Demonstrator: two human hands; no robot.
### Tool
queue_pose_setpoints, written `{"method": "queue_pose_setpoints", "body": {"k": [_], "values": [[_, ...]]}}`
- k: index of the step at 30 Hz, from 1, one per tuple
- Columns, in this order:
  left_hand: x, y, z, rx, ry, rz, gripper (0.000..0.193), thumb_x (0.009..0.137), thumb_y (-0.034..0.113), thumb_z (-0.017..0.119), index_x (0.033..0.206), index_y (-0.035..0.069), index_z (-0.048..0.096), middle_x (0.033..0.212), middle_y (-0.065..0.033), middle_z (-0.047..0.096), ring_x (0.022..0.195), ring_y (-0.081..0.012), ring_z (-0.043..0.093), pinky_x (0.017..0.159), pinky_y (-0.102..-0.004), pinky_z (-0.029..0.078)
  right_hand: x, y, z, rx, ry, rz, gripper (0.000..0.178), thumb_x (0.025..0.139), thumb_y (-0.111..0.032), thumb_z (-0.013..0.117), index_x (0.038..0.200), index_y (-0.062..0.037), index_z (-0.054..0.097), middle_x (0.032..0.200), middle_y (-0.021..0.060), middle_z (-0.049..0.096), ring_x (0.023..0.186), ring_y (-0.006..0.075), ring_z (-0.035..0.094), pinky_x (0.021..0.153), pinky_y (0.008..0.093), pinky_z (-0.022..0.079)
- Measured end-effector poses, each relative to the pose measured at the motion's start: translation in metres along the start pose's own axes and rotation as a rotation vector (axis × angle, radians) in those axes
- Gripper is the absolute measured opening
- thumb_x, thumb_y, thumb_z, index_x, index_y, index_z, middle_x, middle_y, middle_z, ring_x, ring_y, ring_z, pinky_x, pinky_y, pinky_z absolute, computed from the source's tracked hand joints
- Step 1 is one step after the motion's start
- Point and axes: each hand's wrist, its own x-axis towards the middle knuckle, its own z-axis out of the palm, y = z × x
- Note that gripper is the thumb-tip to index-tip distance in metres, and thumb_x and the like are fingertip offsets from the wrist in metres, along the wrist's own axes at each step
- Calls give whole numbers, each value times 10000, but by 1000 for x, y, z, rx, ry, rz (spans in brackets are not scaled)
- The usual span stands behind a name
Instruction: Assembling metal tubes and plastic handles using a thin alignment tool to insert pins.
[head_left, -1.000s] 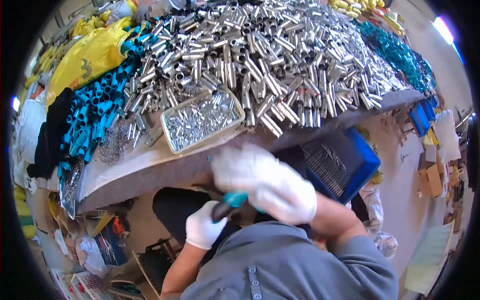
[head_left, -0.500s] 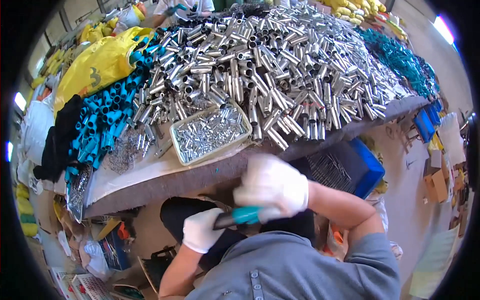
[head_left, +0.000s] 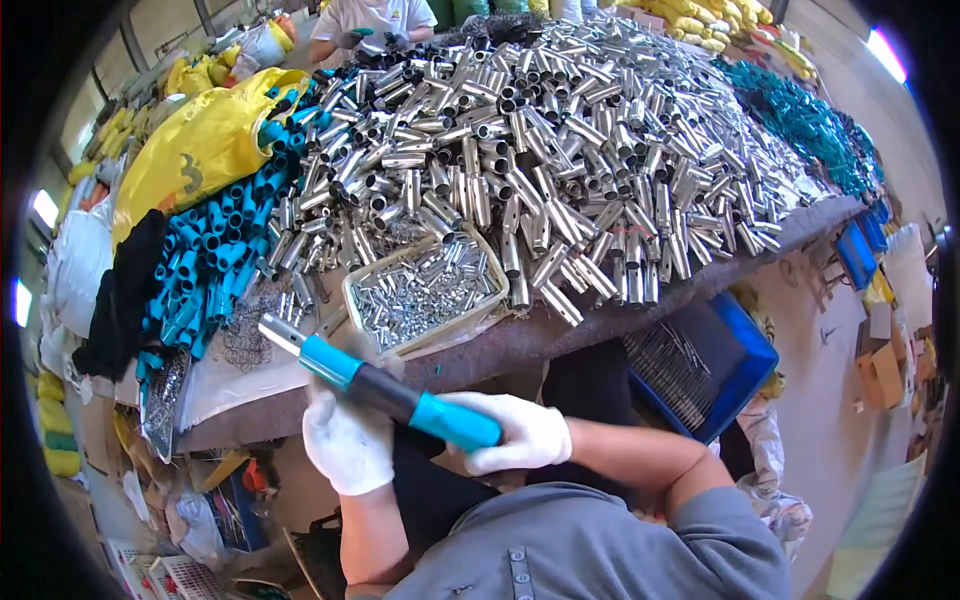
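A long tube (head_left: pixel 385 393) lies slantwise across my lap, with teal sleeves, a black middle section and a slotted silver end. The white-gloved fingers of my right hand (head_left: pixel 522 432) are closed around its teal near end. My left hand (head_left: pixel 348 440), gloved too, is beside and partly beneath the upper half of the tube; its fingers are smeared by motion and partly covered, so its grip cannot be made out. Just beyond stands a cream bin (head_left: pixel 425 292) of small metal pins and fittings on the worktable (head_left: pixel 245 405).
A big heap of silver tubes (head_left: pixel 560 190) covers the table. Teal tubes (head_left: pixel 215 245) and a yellow sack (head_left: pixel 190 150) lie left; teal parts (head_left: pixel 800 130) lie far right. A blue crate (head_left: pixel 735 375) of metal rods stands below the edge. A co-worker (head_left: pixel 372 20) is opposite.
The tube has swung up and left, its silver end now showing near the bin. My right hand has dropped to its near end; my left hand has moved forward along it.
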Motion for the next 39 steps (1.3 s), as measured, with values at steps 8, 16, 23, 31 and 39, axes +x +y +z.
{"method": "queue_pose_setpoints", "body": {"k": [8, 16, 23, 31, 39], "values": [[-9, -27, -21, -25, 113, -460, 402, 967, 387, 403, 1294, 154, 421, 925, -11, 520, 668, -139, 497, 534, -312, 465, 101, -6, -173, -1364, 543, 443, 185, 874, -153, 485, 909, -16, 604, 857, 225, 638, 826, 393, 617, 760, 460, 482], [-14, -53, -38, 12, 4, -534, 470, 952, 429, 416, 1337, 163, 372, 874, -60, 488, 645, -177, 520, 519, -348, 490, 166, -12, -195, -1354, 618, 151, 260, 847, -237, 595, 939, -6, 519, 878, 218, 633, 829, 398, 606, 747, 467, 476], [-21, -44, -45, 189, -161, -410, 594, 916, 470, 481, 1317, 54, 346, 835, -99, 511, 624, -194, 551, 559, -336, 505, 133, -2, -200, -1490, 287, 304, 259, 823, -155, 526, 1055, -82, 614, 1015, 159, 612, 940, 316, 616, 813, 405, 494], [-31, -38, -45, 286, -235, -404, 679, 880, 477, 548, 1317, 2, 336, 828, -106, 534, 632, -189, 557, 607, -310, 486, 139, -11, -177, -1697, 260, 587, 196, 825, -129, 536, 961, -69, 664, 1035, 126, 643, 940, 284, 641, 783, 388, 514], [-42, -41, -43, 258, -266, -441, 639, 894, 457, 522, 1306, 5, 337, 797, -109, 507, 599, -194, 540, 570, -323, 486, 132, -3, -177, -1747, 286, 393, 194, 783, -145, 569, 959, -94, 631, 1007, 95, 611, 878, 271, 648, 714, 405, 514]]}}
